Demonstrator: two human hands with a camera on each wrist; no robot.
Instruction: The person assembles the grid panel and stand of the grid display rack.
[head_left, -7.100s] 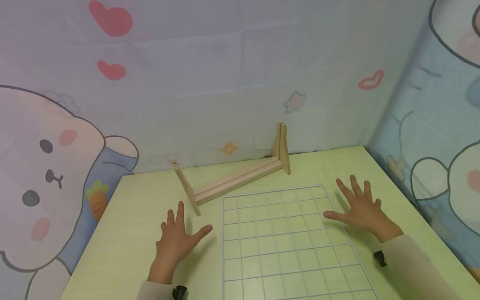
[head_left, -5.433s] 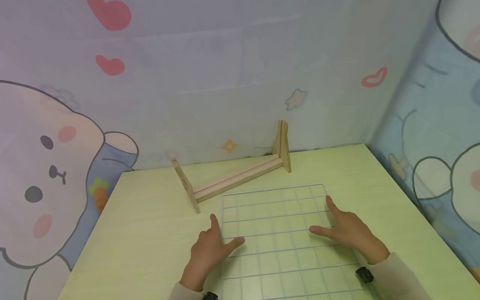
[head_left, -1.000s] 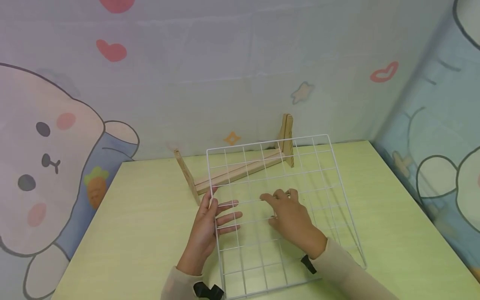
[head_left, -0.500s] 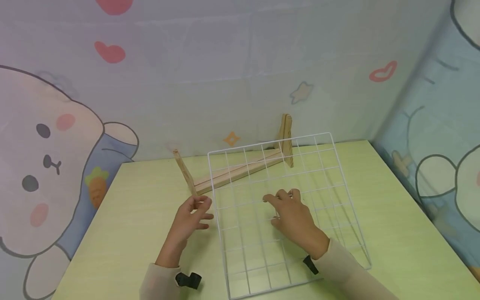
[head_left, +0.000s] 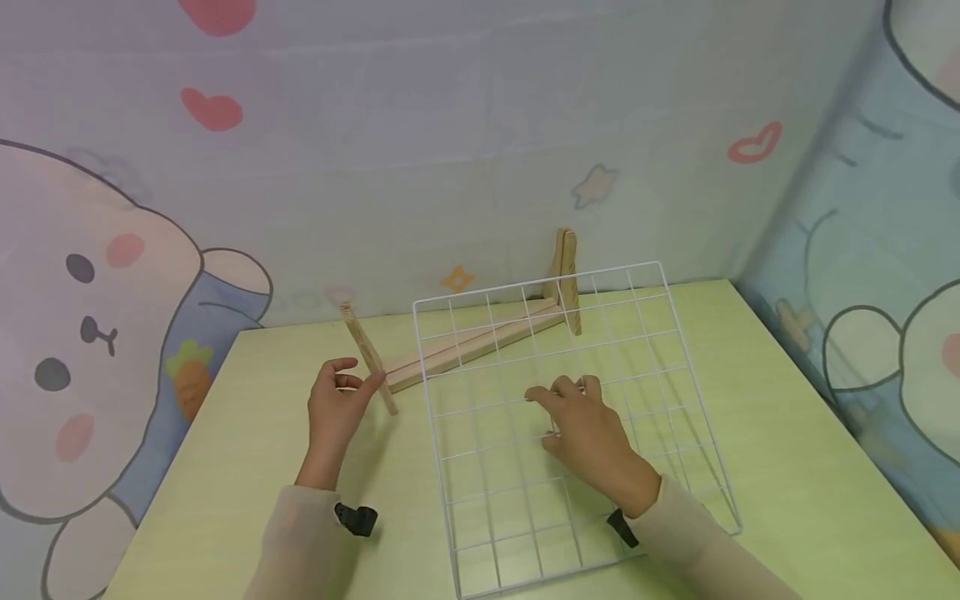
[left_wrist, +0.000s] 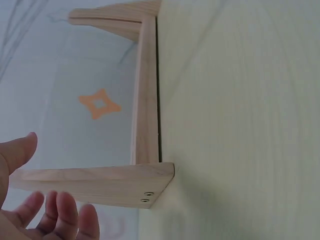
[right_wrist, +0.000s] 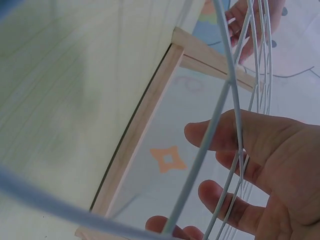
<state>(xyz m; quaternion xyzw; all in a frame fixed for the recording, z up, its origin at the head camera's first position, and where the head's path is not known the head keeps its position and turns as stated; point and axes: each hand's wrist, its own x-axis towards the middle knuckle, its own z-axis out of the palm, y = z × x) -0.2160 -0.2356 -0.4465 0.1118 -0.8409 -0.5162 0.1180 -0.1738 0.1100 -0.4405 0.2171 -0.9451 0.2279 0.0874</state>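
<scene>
My right hand (head_left: 596, 442) holds a white wire grid panel (head_left: 480, 408) near its middle, fingers curled through the mesh. The panel leans tilted above the table. Behind it stands a wooden stand (head_left: 487, 342), a grooved crossbar joining two uprights, partly seen through the wires. My left hand (head_left: 335, 408) is at the stand's left upright (head_left: 360, 336). In the left wrist view, the thumb (left_wrist: 19, 151) and the fingertips (left_wrist: 66, 210) lie on either side of that upright (left_wrist: 95, 182), not curled round it; whether they touch it is unclear. Two screw heads show near its lower end.
A pale yellow-green table (head_left: 262, 400) carries everything. A cartoon-printed cloth backdrop (head_left: 420, 125) rises behind the stand and along both sides. Black wrist cameras (head_left: 356, 519) hang from the sleeves.
The left hand has let go of the panel's left edge and moved left and up to the stand's left upright. Earlier, the panel was lifted from lying flat; the right hand keeps its grip.
</scene>
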